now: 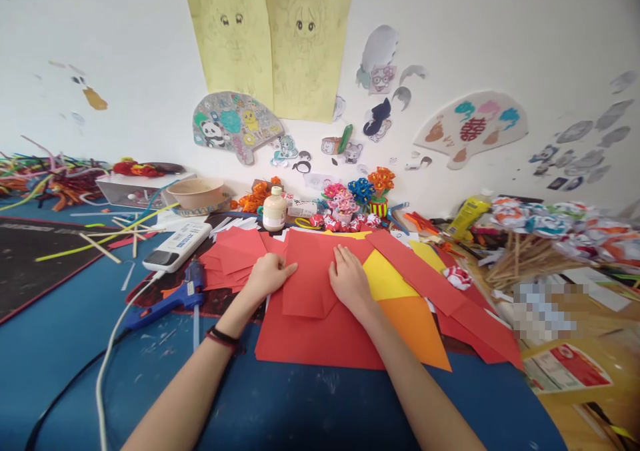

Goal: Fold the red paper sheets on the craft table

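A folded piece of red paper (307,274) lies on top of a larger red sheet (320,344). My left hand (269,276) is at its left edge, fingers curled under and thumb pressed on the paper. Flat on its right side rests my right hand (349,274), fingers stretched out together. Beneath and to the right, yellow paper (393,277) and orange paper (413,324) stick out. A long red strip (425,271) slants down to the right. Cut red pieces (235,254) form a loose pile left of my left hand.
A blue glue gun (167,304) with its cord lies at left, beside a white power strip (177,247). Behind the paper stand a glue bottle (275,211) and pipe-cleaner flowers (345,201). A bowl (197,194) sits back left; wrapped bundles on sticks (520,257) lie at right.
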